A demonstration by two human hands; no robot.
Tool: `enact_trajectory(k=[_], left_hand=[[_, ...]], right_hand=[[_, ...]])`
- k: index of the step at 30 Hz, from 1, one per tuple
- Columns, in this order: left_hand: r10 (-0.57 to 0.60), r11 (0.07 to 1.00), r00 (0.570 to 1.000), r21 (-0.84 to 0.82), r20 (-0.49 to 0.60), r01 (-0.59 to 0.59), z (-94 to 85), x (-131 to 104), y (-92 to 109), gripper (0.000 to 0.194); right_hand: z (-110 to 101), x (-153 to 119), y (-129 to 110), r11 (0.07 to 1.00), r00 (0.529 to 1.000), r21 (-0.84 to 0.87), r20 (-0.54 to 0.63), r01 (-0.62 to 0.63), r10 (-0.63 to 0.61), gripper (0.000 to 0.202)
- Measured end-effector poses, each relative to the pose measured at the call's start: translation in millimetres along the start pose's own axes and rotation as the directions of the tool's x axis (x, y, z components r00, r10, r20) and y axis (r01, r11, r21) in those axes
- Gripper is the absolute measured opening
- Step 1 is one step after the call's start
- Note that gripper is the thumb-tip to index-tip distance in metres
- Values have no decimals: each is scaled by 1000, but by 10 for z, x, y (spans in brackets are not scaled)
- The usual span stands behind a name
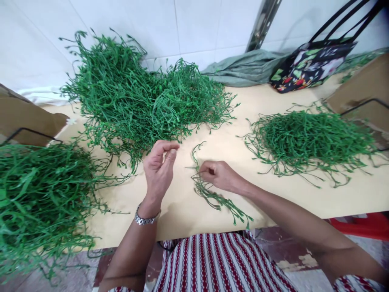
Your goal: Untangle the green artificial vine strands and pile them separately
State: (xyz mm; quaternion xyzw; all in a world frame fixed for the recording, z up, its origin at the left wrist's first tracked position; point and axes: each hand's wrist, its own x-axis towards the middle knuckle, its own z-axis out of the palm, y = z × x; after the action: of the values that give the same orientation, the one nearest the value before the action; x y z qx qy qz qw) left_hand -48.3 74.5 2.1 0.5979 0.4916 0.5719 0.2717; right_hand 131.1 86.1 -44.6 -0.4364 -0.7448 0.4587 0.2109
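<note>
My right hand is closed in a pinch around a few thin green plastic plant stems. Their forked, budded tips fan down toward the table's front edge, and one curly sprig rises above the fingers. A thin straight spike points left from the pinch. To the left, my left hand is raised over the table with thumb and forefinger brought together. Whatever may be between those fingertips is too small to make out. Its fingers are near the large heap of green stems and apart from the right hand.
More green stems lie in a pile at the left and another at the right. Cardboard pieces with black wire stand at both sides. A floral bag and grey-green cloth rest by the tiled wall.
</note>
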Motion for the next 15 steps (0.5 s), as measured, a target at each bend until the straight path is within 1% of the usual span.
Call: enact_trajectory(k=[1, 3, 5, 6, 7, 8, 9, 11, 12, 13, 15], left_hand=[[-15, 1000, 999, 28, 34, 14, -19, -20, 43, 11], [-57, 994, 983, 104, 174, 39, -22, -86, 122, 12], [-106, 980, 935, 193, 339, 41, 21, -182, 174, 14], [-135, 969, 910, 242, 391, 40, 53, -234, 184, 15], [-168, 956, 897, 291, 410, 46, 87, -285, 182, 15], [-202, 940, 898, 335, 391, 66, 121, -333, 169, 14], [-231, 926, 910, 365, 343, 98, 153, -374, 147, 12], [-280, 910, 940, 367, 196, 195, 203, -431, 86, 5], [-303, 910, 944, 335, 134, 244, 221, -448, 56, 3], [-325, 914, 941, 288, 97, 286, 236, -458, 28, 5], [-359, 924, 928, 179, 104, 337, 258, -466, -10, 8]], right_hand=[[-27, 0, 19, 997, 1000, 74, -14, -16, 17, 9], [-90, -9, 34, 980, 999, 197, -29, -24, 31, 11], [-146, -30, 16, 966, 998, 257, -51, -10, 24, 15], [-166, -44, -3, 964, 998, 267, -67, -1, 19, 16], [-181, -59, -26, 962, 996, 271, -84, 9, 14, 16], [-190, -76, -52, 962, 995, 273, -99, 20, 7, 16], [-193, -93, -78, 961, 993, 276, -115, 34, -2, 15], [-186, -124, -120, 953, 989, 295, -149, 68, -24, 15], [-177, -137, -133, 947, 985, 309, -170, 89, -36, 15], [-164, -146, -137, 939, 980, 325, -192, 110, -49, 16], [-130, -157, -125, 921, 970, 357, -232, 155, -73, 17]])
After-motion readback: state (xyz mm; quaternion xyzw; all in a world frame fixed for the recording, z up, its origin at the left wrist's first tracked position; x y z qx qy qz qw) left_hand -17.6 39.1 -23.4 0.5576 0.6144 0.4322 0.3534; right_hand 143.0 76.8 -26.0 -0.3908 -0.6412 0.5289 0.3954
